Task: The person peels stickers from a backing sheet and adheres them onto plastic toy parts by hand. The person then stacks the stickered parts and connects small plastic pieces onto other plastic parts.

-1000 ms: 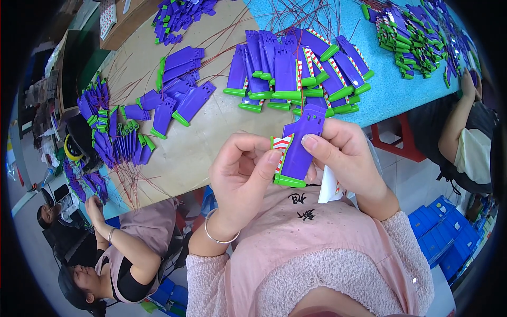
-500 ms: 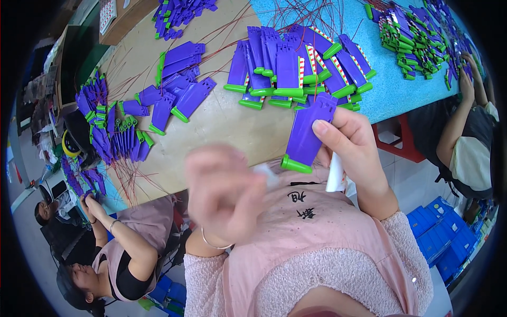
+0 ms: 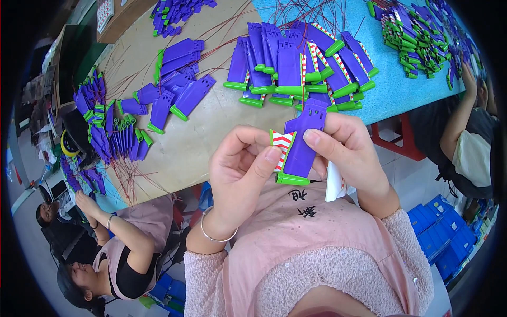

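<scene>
plainly, right fingers (image 3: 328, 149) pinch a flat, glossy purple panel (image 3: 300, 154).

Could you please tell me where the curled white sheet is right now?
The curled white sheet is right of centre in the head view, just below the right hand and to the right of the purple piece.

Bare brown counter (image 3: 203, 140) lies open ahead of the left hand (image 3: 237, 174), up to the left group of purple pieces (image 3: 191, 99). Narrow lane between these and the middle pile (image 3: 289, 66); red wires (image 3: 309, 13) tangle behind that pile and cross the lane's far end. Pile obstructs low passage ahead; bare blue strip to its right passable. White curled sheet (image 3: 334, 185) crowds space below the right hand (image 3: 354, 153).
</scene>
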A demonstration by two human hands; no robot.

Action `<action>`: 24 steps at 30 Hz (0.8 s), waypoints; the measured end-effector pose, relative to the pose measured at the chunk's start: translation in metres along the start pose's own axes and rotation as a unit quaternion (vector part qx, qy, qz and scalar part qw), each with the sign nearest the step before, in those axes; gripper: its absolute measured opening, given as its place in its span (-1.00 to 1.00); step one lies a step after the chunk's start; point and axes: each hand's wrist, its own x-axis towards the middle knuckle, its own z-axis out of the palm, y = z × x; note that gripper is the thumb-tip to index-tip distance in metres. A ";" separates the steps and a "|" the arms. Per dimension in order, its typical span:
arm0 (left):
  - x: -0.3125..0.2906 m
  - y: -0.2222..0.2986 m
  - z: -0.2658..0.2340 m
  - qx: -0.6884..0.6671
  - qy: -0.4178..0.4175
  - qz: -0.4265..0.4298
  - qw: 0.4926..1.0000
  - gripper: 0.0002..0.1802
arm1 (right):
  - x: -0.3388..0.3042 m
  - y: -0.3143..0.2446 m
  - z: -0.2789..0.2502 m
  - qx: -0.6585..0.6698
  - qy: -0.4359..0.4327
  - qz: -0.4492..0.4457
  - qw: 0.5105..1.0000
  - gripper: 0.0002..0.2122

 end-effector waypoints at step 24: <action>0.004 -0.010 0.004 0.208 -0.044 0.161 0.964 -0.74 | -0.006 0.004 0.000 -0.135 -0.071 -0.181 0.972 -0.85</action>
